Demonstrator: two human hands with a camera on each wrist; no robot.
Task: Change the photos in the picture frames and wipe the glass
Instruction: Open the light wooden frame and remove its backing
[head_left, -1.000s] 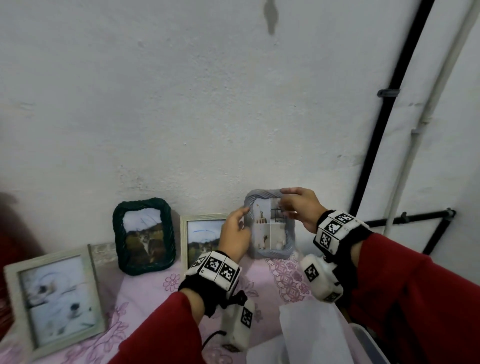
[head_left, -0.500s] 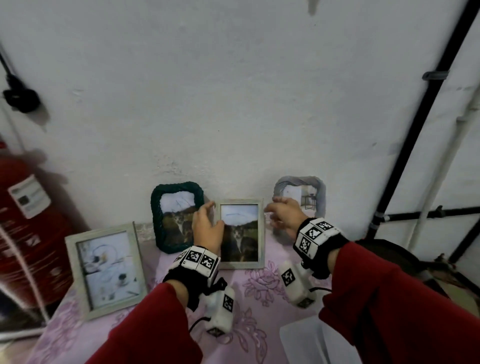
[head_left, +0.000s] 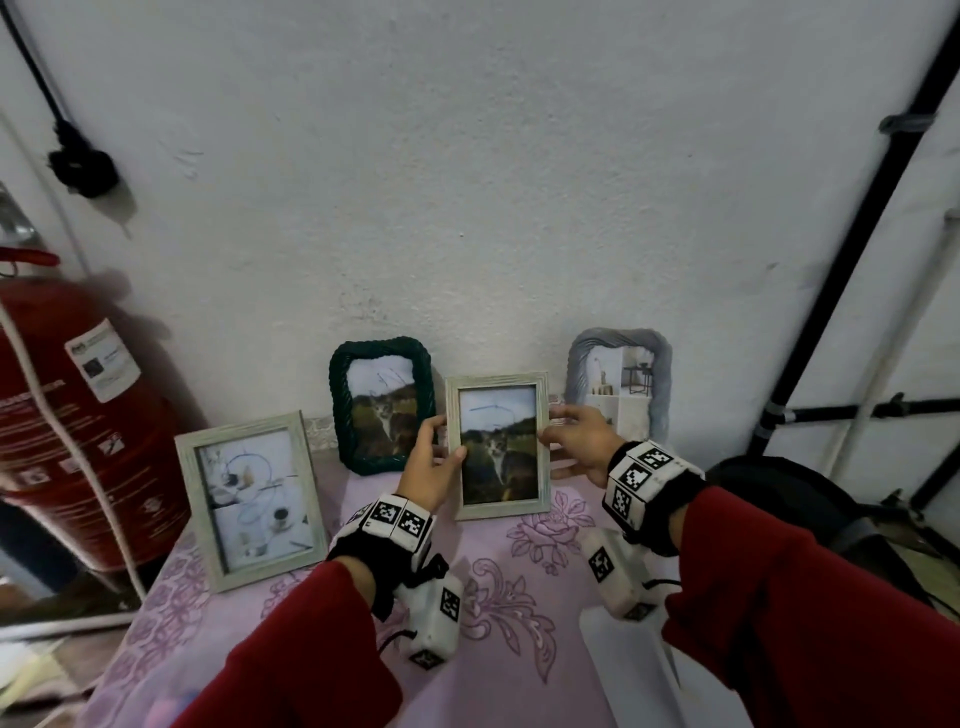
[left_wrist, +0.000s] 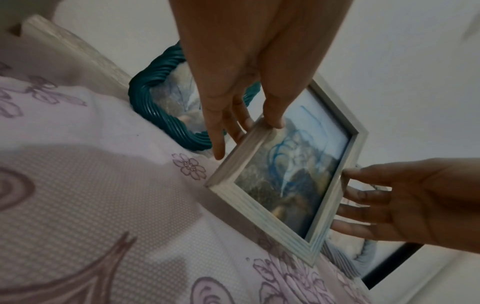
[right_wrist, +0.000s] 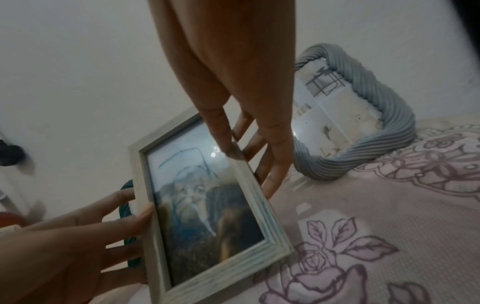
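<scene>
Both hands pinch the pale wooden frame (head_left: 498, 447) by its side rails. Left hand (head_left: 428, 467): thumb on the front of the left rail at the glass edge, fingers behind it. Right hand (head_left: 579, 441): thumb on the right rail's front, fingers spread behind. Frame sits upright between my hands with the cat photo facing me; can't tell if its bottom edge touches the pink floral tablecloth (head_left: 519, 613) or is just above. Green rope frame (head_left: 382, 405) stands just behind-left, grey rope frame (head_left: 618, 384) behind-right against the wall, larger pale frame (head_left: 249, 499) further left. Half a second ago my right hand was over by the grey frame and only the left touched this one; now both grip it, and it's nearer me.
</scene>
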